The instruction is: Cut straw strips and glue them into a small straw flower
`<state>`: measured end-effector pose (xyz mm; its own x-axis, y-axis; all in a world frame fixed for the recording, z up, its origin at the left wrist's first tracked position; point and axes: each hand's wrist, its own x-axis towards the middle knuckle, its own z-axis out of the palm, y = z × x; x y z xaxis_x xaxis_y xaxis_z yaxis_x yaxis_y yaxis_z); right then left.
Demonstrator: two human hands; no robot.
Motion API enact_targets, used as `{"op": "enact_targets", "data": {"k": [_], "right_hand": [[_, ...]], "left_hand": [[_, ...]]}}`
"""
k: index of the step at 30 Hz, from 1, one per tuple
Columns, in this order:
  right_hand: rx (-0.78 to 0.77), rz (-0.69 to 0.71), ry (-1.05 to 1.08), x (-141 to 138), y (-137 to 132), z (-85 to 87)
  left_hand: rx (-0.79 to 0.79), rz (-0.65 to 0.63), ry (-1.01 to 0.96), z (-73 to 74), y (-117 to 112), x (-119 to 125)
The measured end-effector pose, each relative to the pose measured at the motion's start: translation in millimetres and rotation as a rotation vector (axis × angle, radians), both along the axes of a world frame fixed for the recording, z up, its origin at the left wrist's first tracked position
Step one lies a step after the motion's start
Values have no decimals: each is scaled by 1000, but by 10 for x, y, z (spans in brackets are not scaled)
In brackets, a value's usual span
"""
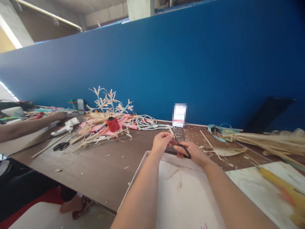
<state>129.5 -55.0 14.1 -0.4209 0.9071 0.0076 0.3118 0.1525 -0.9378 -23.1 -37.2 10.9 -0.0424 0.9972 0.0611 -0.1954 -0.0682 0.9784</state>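
My left hand point(163, 142) pinches a thin pale strip point(170, 128), which looks like dried husk or straw and points up and away from me. My right hand point(189, 150) grips black-handled scissors point(185, 150), their blades directed at the strip close to my left fingertips. Whether the blades touch the strip is too small to tell. Both hands are above the far edge of a white box or board point(183, 194), on which a few dry scraps point(179, 181) lie.
Left stand pale husk flowers point(111, 98), a red thread spool point(112, 124), a glue gun point(63, 128) and other black scissors point(61, 145). A co-worker's arm point(28, 127) reaches in there. Blue cord point(145, 122) lies ahead; husk strips point(259, 141) and a yellow-handled tool point(276, 179) lie right.
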Motion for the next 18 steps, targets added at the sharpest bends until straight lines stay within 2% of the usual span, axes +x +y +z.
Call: {"op": "enact_targets", "data": {"k": [18], "right_hand": [[37,-18,-62,-18,32,-47]], "left_hand": [[-27,46,-49,32,-3,10]]}}
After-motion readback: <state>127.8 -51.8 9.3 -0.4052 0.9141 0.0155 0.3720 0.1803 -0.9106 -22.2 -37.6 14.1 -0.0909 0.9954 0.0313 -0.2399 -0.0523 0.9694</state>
